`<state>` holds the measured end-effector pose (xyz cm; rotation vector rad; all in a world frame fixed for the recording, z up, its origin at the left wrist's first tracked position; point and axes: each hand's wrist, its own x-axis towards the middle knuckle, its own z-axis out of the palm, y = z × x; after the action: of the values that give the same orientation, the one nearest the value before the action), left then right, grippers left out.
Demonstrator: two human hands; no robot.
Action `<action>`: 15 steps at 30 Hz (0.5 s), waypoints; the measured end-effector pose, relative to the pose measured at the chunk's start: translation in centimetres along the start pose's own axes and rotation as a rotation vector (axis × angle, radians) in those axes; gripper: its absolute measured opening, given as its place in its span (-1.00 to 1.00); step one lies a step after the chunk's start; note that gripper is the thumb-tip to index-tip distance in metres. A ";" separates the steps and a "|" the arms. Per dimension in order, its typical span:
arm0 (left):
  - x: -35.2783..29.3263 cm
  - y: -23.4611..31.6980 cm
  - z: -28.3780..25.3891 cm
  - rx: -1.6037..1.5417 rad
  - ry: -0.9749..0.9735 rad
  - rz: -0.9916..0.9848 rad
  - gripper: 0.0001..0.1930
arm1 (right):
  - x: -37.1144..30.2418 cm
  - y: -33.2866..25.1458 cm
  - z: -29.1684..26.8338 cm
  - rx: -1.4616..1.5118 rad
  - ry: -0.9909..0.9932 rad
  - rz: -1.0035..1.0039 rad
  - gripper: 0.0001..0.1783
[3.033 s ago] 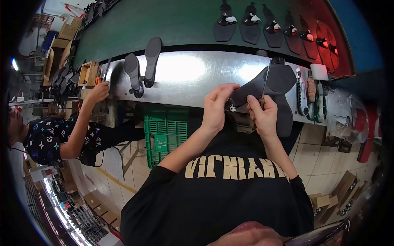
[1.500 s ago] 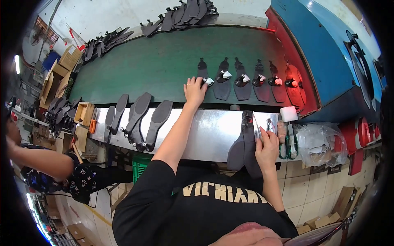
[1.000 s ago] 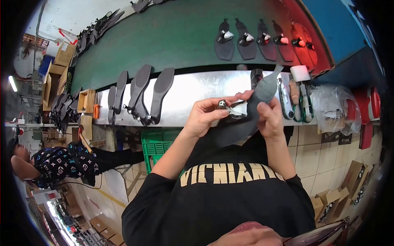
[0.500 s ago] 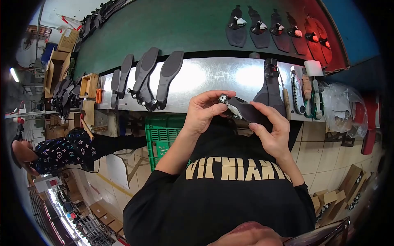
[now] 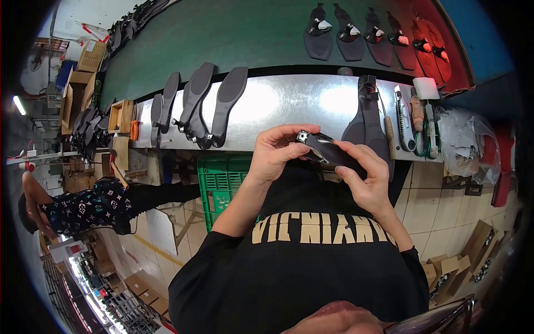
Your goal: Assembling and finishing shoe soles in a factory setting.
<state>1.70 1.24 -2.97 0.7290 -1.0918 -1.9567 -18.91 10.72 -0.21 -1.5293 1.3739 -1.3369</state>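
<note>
In front of my chest, a black sandal (image 5: 332, 154) with a shiny silver-and-black strap is held between both hands. My left hand (image 5: 273, 155) pinches its strap end, thumb below and fingers above. My right hand (image 5: 367, 177) grips the sole's other end between thumb and fingers, which hide part of it. Just beyond the right hand, dark soles (image 5: 364, 125) lie on the metal bench edge (image 5: 289, 106). More sandals with dark grey soles up (image 5: 228, 100) lie farther left on the bench.
Several strapped sandals (image 5: 349, 42) rest on the green belt (image 5: 233, 39). A utility knife (image 5: 405, 122), green-handled scissors (image 5: 430, 133) and a plastic bag (image 5: 470, 147) are at right. A green crate (image 5: 219, 186) stands below the bench. Another person (image 5: 92, 206) is at left.
The sandal has tilted slightly between my hands, and both keep their hold. At left, the other person's head and arm have shifted. The whole view has moved a little.
</note>
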 end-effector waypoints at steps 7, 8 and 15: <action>-0.2 -0.1 -0.1 0.028 -0.016 0.021 -0.64 | -0.1 0.0 0.0 0.000 -0.025 0.023 -0.54; -0.1 -0.1 -0.1 0.029 -0.018 0.016 -0.64 | -0.1 0.0 -0.1 -0.002 -0.027 0.024 -0.54; 0.0 -0.5 -0.4 0.108 -0.064 0.080 -0.66 | 0.5 0.0 -0.5 -0.098 -0.038 -0.056 -0.53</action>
<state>1.79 1.25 -3.62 0.6733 -1.2547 -1.8757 -19.40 10.32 0.07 -1.6604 1.4002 -1.2845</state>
